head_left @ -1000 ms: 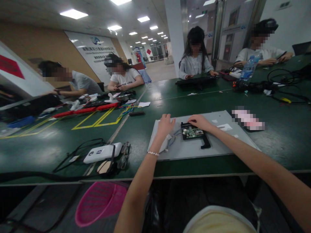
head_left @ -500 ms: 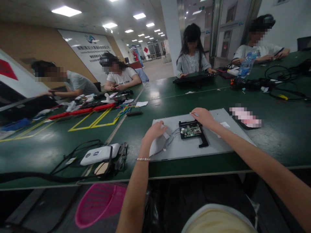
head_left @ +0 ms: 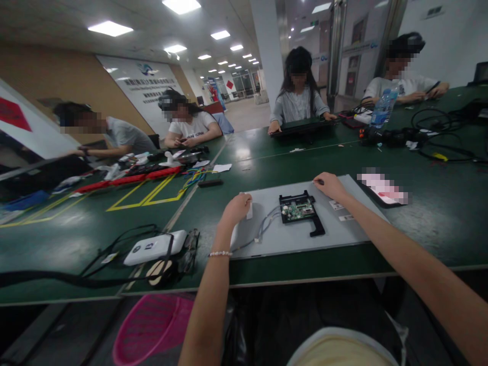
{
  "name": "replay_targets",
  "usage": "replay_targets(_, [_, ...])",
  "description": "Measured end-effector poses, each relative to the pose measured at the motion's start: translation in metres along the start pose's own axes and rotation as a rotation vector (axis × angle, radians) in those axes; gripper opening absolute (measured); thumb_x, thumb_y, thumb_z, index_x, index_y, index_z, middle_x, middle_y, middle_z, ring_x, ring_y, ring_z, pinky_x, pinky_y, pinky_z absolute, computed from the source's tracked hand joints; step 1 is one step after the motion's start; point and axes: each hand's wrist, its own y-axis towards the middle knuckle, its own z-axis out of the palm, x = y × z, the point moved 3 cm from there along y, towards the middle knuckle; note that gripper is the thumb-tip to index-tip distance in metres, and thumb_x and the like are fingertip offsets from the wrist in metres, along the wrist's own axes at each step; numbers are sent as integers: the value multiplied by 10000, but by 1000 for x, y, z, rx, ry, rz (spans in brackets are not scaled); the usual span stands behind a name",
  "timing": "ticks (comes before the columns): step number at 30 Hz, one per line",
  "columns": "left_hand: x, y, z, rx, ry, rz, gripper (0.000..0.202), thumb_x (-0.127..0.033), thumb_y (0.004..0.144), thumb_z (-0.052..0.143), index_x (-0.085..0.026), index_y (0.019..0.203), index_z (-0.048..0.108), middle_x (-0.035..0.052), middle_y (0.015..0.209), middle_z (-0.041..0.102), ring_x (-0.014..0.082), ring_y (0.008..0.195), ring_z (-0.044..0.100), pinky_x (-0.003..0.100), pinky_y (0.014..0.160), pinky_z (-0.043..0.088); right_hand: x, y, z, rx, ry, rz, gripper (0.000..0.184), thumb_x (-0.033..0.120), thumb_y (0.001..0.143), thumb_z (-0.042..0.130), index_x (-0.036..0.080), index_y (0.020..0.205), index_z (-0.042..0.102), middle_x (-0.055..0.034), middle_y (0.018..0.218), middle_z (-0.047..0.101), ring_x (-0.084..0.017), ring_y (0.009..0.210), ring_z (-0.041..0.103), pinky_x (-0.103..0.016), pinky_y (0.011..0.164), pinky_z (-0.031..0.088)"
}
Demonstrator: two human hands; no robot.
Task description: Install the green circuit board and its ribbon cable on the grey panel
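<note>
A grey metal panel [head_left: 343,231] lies flat on the green table in front of me. On its middle sits a black bracket with a green circuit board [head_left: 297,210], and thin wires [head_left: 267,223] run from it to the left. My left hand [head_left: 237,207] is curled at the panel's left edge, pinching a small white connector on the wire end. My right hand [head_left: 330,186] rests at the panel's far edge, fingers closed on a small dark object that I cannot name.
A white power bank [head_left: 154,247], glasses [head_left: 188,254] and a black cable lie left of the panel. A phone [head_left: 383,190] lies to the right. A pink basket [head_left: 148,325] sits below the table edge. Several other people work across the table among cables and a water bottle [head_left: 381,109].
My left hand has pulled back from the panel's far left to its left edge and closed on the white connector. My right hand has shifted from the bracket to the panel's far edge.
</note>
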Motion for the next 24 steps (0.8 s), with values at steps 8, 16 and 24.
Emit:
replay_targets(8, [-10,-6,-7,-90,138,-169,301,-202,877,452,-173,1152,570,119,1136,575,257,1037,559,356,849,461,-3,1,2,-5,40,2,175,196,829,567,158,924,709,-97,969,675,-200,905,615,-294,853,454])
replay_targets(16, [-76,17,-5,-133,7,90,348,-287,900,476,-176,1228,509,114,1247,530,251,1154,501,391,984,403,-3,1,4,-7,44,-16,185,193,837,553,164,937,706,-94,977,666,-198,912,605,-292,849,456])
replay_targets(24, [-99,36,23,-113,-165,217,429,-400,943,411,-151,1288,470,133,1312,514,253,1247,452,405,1053,360,-2,4,7,32,59,-18,186,190,842,549,176,951,699,-85,988,654,-189,936,598,-285,877,444])
